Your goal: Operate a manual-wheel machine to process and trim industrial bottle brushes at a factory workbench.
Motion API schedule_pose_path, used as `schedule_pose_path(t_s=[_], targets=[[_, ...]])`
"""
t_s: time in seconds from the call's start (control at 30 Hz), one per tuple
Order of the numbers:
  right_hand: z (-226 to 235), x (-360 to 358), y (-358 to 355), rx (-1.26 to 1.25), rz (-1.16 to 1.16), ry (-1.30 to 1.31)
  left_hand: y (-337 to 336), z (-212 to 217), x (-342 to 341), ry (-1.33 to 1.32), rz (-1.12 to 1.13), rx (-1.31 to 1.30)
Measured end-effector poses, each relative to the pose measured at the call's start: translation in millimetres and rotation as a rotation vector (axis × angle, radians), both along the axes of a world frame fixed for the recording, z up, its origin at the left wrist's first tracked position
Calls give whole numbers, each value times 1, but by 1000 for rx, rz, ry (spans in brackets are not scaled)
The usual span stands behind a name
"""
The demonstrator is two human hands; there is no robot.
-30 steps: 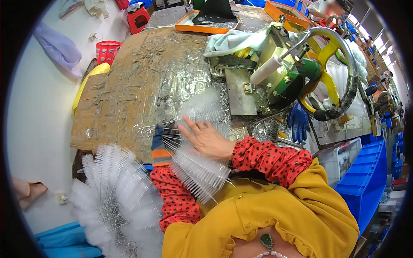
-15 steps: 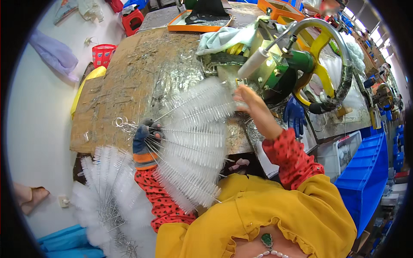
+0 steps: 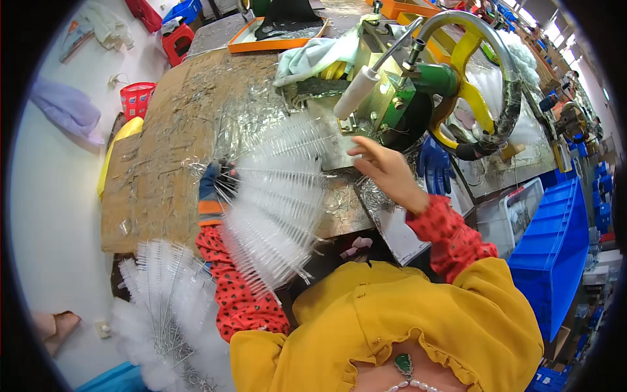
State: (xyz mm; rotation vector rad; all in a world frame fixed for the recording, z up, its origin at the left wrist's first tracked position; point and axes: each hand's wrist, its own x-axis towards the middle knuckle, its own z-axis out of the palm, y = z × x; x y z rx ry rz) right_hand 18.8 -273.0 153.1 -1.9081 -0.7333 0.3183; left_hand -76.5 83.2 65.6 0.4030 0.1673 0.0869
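Note:
My left hand (image 3: 219, 181), in a dark glove with an orange band, is closed round the wire stems of several white bristle brushes (image 3: 277, 189). Their wire loops stick out to the left of the fist, and the bristles fan out to the right. Bare and empty, my right hand (image 3: 386, 171) hovers with fingers stretched and apart, just right of the brush tips. Ahead of it is a green bench machine (image 3: 408, 95) with a white-gripped lever (image 3: 356, 93) and a yellow-spoked handwheel (image 3: 480, 78).
A pile of similar brushes (image 3: 166, 313) lies low at the left. The worktable (image 3: 163, 150) is covered in worn cardboard and tape. A blue glove (image 3: 435, 166) hangs below the machine. Blue crate (image 3: 548, 255) at right, orange-rimmed tray (image 3: 274, 44) at the back, red bin (image 3: 136, 99) at far left.
The view has shifted a little. The brush fan in my left hand has swung slightly and its bristles are blurred. My right hand has drawn away from the brush tips, fingers spreading.

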Motion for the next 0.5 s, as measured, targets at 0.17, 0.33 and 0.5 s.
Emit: schedule_pose_path(t_s=[0.17,0.33,0.5], targets=[[67,6,-86,111,-697,-1041,6,16,16,-63,-288,-26],[63,38,-126,-1,-879,-725,11,3,57,-129,-400,-45],[74,54,-134,-102,-888,-762,13,5,62,-48,-297,21]])
